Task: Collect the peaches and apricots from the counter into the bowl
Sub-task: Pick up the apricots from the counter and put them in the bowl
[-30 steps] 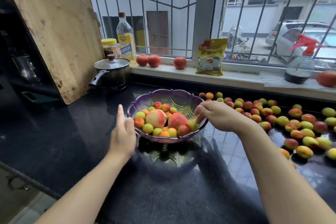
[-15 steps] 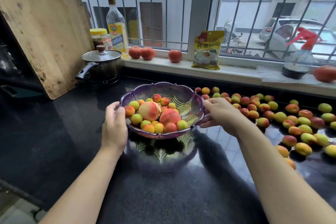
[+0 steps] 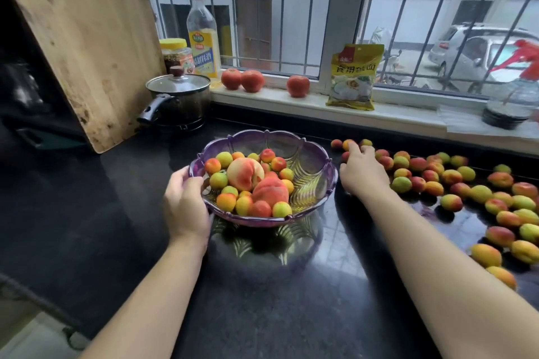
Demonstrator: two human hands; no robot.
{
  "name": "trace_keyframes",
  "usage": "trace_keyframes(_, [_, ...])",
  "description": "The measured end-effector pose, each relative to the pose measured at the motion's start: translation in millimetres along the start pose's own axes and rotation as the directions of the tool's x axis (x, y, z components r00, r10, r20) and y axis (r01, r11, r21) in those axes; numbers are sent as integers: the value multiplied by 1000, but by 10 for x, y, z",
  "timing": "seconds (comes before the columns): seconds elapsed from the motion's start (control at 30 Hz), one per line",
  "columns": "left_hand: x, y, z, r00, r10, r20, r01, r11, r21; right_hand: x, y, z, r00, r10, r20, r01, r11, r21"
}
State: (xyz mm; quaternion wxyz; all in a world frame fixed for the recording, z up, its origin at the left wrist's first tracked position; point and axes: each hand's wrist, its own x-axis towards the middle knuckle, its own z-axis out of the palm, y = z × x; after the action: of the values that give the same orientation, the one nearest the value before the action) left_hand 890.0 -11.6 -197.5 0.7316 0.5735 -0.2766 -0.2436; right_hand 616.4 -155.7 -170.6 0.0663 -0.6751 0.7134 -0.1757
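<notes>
Head view:
Left hand (image 3: 186, 207): fingers curled over the near-left rim of the bowl (image 3: 318, 183), holding it.
Right hand (image 3: 363, 173): just right of the bowl, fingers reaching to the apricots (image 3: 348, 144) at the heap's back-left end; whether it holds one cannot be told.
Key relation: loose fruit (image 3: 455, 183) lies right of the bowl, nearer the right hand.
Bowl contents: two peaches (image 3: 245, 173), small apricots.
Surface: glossy black worktop (image 3: 291, 300), below a barred window (image 3: 291, 9).

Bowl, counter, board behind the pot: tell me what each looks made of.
Bowl: purple see-through glass or plastic, ribbed; cannot tell which. Counter: dark polished stone, speckled and mirror-like. Board: bare, worn wood with stains and visible grain.
</notes>
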Motion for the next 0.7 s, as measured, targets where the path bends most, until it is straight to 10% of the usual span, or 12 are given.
trace_keyframes(0.3, [13,-28,-3,1000,15,-22,-16,999,-45,112,30,-181,963,-86,-255,154,953,262])
trace_keyframes(0.47, [-15,-14,12,999,24,-37,-25,999,-26,29,-57,-222,960,-280,-25,275,918,285])
trace_keyframes(0.57, [-8,-7,11,998,28,-59,-29,999,-14,-97,-97,-39,830,-545,121,463,793,396])
trace_keyframes(0.7, [-4,0,1,995,52,-82,-53,999,-3,-133,-49,-3,805,-558,203,368,737,567])
